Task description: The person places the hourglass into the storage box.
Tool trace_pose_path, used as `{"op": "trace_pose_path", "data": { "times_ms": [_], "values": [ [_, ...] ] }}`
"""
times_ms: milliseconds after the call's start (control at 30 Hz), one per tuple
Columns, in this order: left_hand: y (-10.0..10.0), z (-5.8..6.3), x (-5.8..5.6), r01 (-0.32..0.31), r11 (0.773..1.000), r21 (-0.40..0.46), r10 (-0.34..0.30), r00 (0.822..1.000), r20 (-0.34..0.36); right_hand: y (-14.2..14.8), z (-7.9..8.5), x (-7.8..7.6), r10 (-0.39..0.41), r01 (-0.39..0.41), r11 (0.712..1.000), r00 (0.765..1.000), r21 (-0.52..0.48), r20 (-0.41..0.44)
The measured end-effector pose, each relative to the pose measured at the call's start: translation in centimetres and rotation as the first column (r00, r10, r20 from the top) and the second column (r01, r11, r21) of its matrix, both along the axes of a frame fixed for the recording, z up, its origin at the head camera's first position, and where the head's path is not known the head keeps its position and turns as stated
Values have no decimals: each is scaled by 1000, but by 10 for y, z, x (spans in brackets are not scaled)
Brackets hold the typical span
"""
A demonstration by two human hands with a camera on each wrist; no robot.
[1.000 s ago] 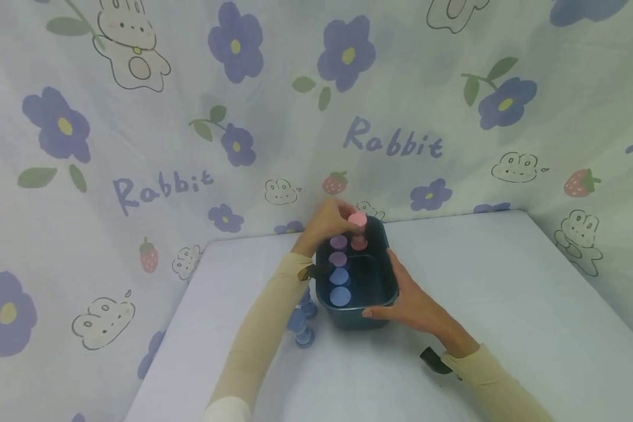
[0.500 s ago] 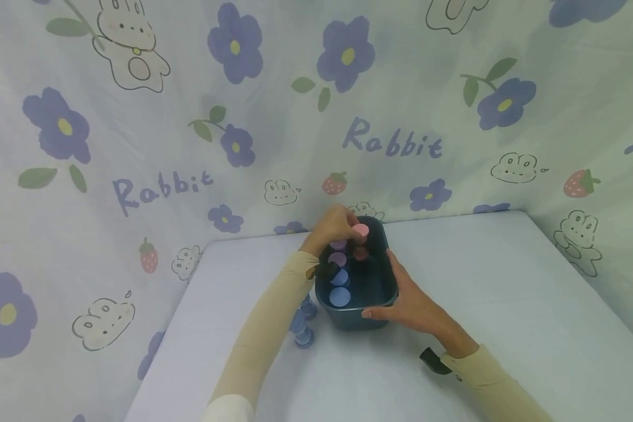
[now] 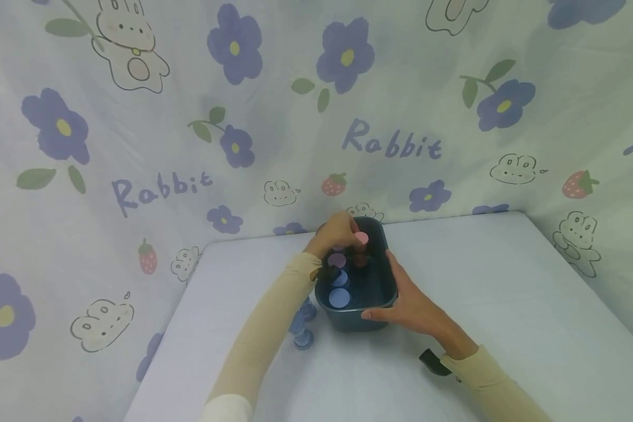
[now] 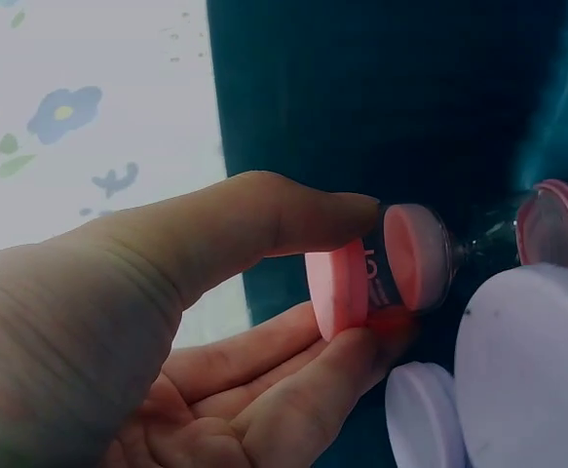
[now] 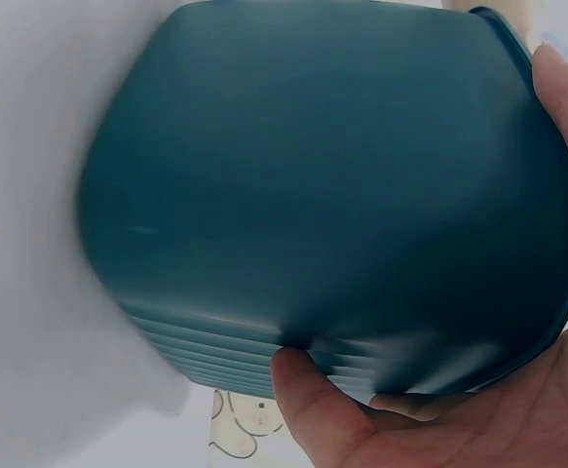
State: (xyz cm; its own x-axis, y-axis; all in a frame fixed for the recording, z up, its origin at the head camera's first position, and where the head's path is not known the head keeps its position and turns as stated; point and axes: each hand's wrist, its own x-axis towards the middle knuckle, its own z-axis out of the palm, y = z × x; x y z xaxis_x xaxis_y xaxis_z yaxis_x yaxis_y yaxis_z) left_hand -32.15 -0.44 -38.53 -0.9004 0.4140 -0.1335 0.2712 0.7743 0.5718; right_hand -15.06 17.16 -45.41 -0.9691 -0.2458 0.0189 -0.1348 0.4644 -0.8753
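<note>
Pinching a pink-ended sand timer [image 4: 337, 292] by its upper end, between thumb and fingers of the left hand [image 3: 337, 233], spread no wider than the cap. Held roughly upright inside the dark teal bin [image 3: 356, 321], with the lower end beneath the fingers; impossible to tell whether touching the bin floor or just above it. Nearer the person than those fingers, along the bin's left side: a purple-capped piece [image 3: 336, 260], then two blue-capped pieces [image 3: 340, 298]; right beside the fingers, another purple cap [image 3: 339, 248], mostly hidden. Outside the bin, left of and nearer than the same fingers, past the sleeve [image 3: 258, 334] on the white table [image 3: 453, 264]: blue sand timers [image 3: 303, 340], partly covered. Gripping the bin's near right corner with the right hand [image 3: 408, 305], thumb and fingers set wide apart, apparently to steady it. Probably at the placing step, beside the purple caps. Next called for: settling the lower end flat, then parting thumb from fingers without nudging those neighbours.
</note>
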Motion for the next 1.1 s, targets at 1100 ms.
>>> {"op": "trace_pose_path", "data": {
  "times_ms": [1100],
  "values": [
    [2,-7,7,56,997,-52,-56,998,-7,0,2,2,-6,6,1000,1000,23,3]
  ]
}}
